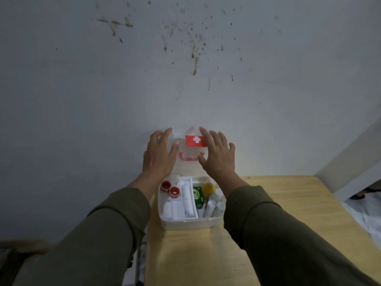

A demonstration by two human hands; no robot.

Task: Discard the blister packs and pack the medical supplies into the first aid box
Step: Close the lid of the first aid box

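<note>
Both hands, left hand (159, 155) and right hand (218, 154), rest with fingers spread wide on the raised lid (195, 141); swung down carelessly, it could jam on tall bottles (215, 203) inside the first aid box (189, 222).

A wooden table (268, 203) stands against a stained wall (185, 58).

The first aid box (190, 222) sits on the surface (268, 223) against the wall (82, 100), its lid (190, 145) raised behind, two tape rolls (170, 188) in its left compartment.
</note>
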